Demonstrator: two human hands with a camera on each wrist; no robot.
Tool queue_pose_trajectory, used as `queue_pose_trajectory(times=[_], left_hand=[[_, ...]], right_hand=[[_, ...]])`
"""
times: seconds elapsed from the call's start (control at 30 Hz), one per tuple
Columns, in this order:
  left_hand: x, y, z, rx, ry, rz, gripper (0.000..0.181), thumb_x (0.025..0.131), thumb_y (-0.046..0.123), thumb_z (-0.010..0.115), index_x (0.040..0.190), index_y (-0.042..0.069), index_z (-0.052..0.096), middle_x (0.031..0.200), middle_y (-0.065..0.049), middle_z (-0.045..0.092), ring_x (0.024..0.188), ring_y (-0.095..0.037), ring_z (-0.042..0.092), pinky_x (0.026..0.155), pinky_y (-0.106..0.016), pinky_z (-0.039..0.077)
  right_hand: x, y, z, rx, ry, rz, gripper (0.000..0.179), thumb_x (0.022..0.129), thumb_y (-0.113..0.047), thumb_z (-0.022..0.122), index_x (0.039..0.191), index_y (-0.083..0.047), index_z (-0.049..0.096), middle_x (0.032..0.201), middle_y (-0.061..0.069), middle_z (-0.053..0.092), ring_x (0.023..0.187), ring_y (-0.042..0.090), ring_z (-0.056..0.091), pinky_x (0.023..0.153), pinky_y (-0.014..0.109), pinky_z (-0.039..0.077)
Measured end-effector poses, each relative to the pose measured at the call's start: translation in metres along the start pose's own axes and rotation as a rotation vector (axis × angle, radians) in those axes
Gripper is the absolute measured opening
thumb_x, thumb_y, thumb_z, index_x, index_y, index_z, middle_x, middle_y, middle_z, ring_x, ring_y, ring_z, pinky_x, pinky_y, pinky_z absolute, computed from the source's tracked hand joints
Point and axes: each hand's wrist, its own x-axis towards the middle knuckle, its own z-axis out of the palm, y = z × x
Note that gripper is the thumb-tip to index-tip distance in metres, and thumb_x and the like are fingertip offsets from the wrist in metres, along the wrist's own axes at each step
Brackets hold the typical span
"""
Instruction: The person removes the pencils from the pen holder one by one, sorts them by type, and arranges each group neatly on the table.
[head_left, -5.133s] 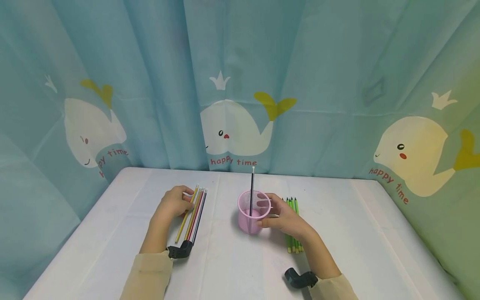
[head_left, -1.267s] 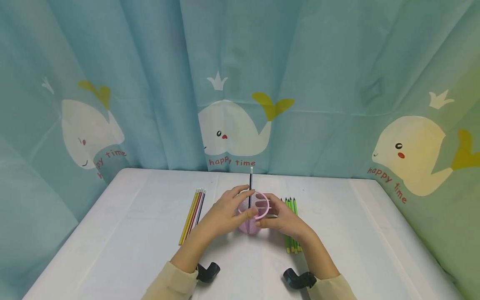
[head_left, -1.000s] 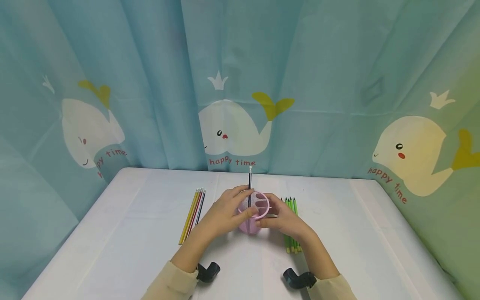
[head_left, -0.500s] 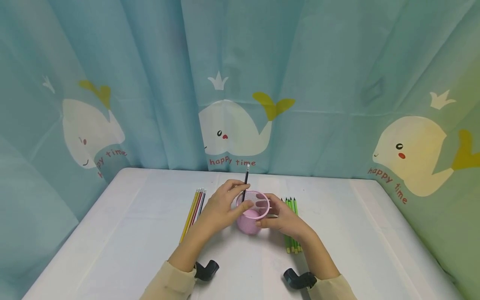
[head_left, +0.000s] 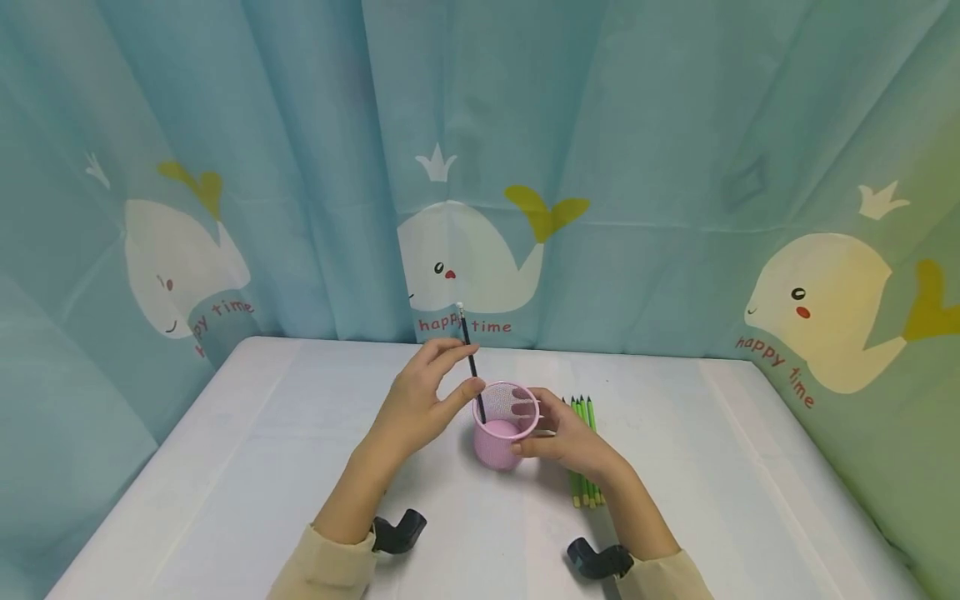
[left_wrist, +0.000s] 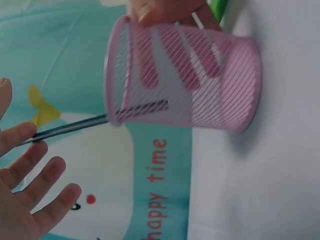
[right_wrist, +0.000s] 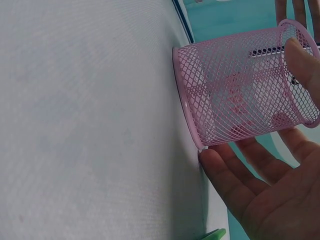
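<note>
My left hand [head_left: 420, 400] pinches a dark pencil [head_left: 466, 330] near its upper half. The eraser end points up, and the pencil leans over the left rim of a pink mesh pencil cup [head_left: 495, 451]. In the left wrist view the pencil's lower end [left_wrist: 145, 107] shows through the mesh, well above the cup's base. My right hand [head_left: 567, 439] grips the cup from the right side, thumb in front and fingers behind; the right wrist view shows the cup [right_wrist: 230, 90] upright on the table, with nothing else inside it.
Several green pencils [head_left: 589, 408] lie on the white table [head_left: 720, 500] to the right, partly under my right forearm. My left forearm covers the spot where other coloured pencils lay. A blue whale-print curtain [head_left: 660, 275] hangs behind the table.
The left hand earlier touched the yellow pencil, then moved to the cup. It has since drawn the dark pencil up and left, tilting it. The right hand keeps its hold on the cup.
</note>
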Motion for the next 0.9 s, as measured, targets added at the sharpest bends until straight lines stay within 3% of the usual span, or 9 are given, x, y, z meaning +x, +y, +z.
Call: queue_pose_trajectory(times=[0.1,0.33,0.47,0.67,0.9], left_hand=[[0.001,-0.003,-0.007,-0.026,0.031,-0.001,0.051,0.093,0.039,0.069,0.138,0.015,0.060,0.132,-0.001,0.055,0.127,-0.020,0.054,0.106,-0.046,0.049],[0.002,-0.011,-0.021,-0.066,0.107,-0.010,0.046,0.095,0.033,0.068,0.137,0.016,0.060,0.132,-0.004,0.056,0.114,-0.019,0.057,0.094,-0.041,0.055],[0.001,-0.015,-0.028,-0.080,0.137,-0.016,0.044,0.096,0.033,0.066,0.137,0.016,0.060,0.131,-0.005,0.056,0.116,-0.021,0.058,0.095,-0.043,0.055],[0.002,-0.022,-0.036,-0.130,0.183,-0.014,0.035,0.097,0.025,0.067,0.129,0.010,0.065,0.128,-0.007,0.059,0.116,-0.026,0.059,0.095,-0.049,0.056],[0.001,-0.027,-0.042,-0.159,0.225,-0.043,0.027,0.096,0.019,0.068,0.120,0.007,0.067,0.121,-0.006,0.062,0.111,-0.023,0.062,0.092,-0.046,0.058]], right_hand=[[0.000,0.000,0.000,0.002,0.001,-0.001,0.074,0.081,-0.016,0.081,0.144,-0.010,0.044,0.144,0.019,0.050,0.127,0.038,0.053,0.107,0.052,0.046],[0.000,0.000,0.000,0.009,0.006,-0.014,0.075,0.079,-0.013,0.082,0.144,-0.008,0.044,0.143,0.021,0.051,0.126,0.039,0.054,0.107,0.052,0.046],[0.000,0.001,0.001,0.013,0.003,-0.019,0.075,0.079,-0.013,0.082,0.144,-0.006,0.044,0.144,0.021,0.050,0.127,0.040,0.053,0.107,0.053,0.046],[-0.001,0.000,0.001,0.016,0.004,-0.016,0.075,0.079,-0.014,0.082,0.144,-0.009,0.044,0.144,0.018,0.051,0.127,0.038,0.054,0.107,0.051,0.047],[-0.001,0.001,0.001,0.002,0.008,-0.007,0.075,0.079,-0.014,0.083,0.144,-0.010,0.045,0.144,0.016,0.051,0.128,0.037,0.053,0.108,0.051,0.046]])
